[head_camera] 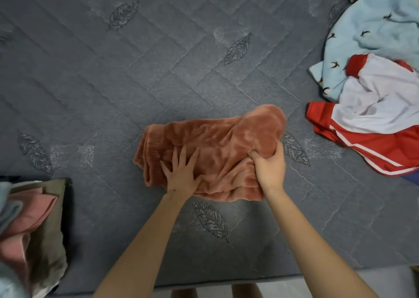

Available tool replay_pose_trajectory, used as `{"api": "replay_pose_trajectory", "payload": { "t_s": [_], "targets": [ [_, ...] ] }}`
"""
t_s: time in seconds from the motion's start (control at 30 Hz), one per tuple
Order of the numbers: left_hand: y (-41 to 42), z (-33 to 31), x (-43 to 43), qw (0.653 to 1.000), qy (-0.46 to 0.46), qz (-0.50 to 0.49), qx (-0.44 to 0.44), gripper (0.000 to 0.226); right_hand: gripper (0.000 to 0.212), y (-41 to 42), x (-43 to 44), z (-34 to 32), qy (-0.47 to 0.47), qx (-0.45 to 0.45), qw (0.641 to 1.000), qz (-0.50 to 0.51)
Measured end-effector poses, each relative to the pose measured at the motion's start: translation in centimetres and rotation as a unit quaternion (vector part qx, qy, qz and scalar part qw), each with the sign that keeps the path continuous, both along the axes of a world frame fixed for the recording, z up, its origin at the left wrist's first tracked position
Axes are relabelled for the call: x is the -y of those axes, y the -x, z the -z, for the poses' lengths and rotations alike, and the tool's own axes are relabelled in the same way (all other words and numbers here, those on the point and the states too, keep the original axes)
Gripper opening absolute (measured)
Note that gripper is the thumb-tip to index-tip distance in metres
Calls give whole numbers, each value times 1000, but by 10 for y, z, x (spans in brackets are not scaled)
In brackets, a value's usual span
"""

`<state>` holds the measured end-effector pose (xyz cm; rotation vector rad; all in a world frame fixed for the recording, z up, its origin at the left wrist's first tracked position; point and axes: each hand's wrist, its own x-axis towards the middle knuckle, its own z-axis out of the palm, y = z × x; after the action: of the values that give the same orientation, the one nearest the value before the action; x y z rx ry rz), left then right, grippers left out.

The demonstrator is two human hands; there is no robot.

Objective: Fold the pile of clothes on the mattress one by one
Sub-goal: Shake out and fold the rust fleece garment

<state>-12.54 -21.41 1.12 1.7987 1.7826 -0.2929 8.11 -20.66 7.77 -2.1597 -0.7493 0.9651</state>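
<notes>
Lower centre: left hand (181,173) lies flat, fingers spread, pressing the rust-coloured fleece garment (210,148) onto the grey quilted mattress (113,82). Right hand (269,168) has its fingers curled round a bunched fold at the garment's right end — that end is lifted and blurred. Garment sits partly folded at mid-frame, near the mattress's front edge. Lower left: stack of folded clothes (34,225), pink and olive on top. Right edge, well apart — red-and-white garment (374,125), then light blue bird-print fabric (376,29) in the upper right.
</notes>
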Motion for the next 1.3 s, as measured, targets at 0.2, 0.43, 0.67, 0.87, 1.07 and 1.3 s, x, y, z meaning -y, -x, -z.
{"api": "replay_pose_trajectory", "payload": {
  "t_s": [0.2,0.43,0.67,0.87,1.07,1.3],
  "targets": [
    [31,-50,-26,652,61,-489,576,41,53,120,-24,-32,-88,-21,980,-180],
    [98,-62,-42,730,107,-423,525,56,45,158,-20,-16,-45,11,895,-443],
    [137,-60,-46,872,31,-331,359,51,66,126,-15,11,-142,210,861,-441],
    [114,-63,-39,917,-161,-334,146,60,106,141,-19,30,-57,238,799,-549],
    [67,-41,-39,957,-286,18,34,49,52,137,-48,30,-136,194,855,-462],
    [102,18,-41,981,-168,-95,13,70,58,159,-59,73,25,297,822,-485]
  ]
}}
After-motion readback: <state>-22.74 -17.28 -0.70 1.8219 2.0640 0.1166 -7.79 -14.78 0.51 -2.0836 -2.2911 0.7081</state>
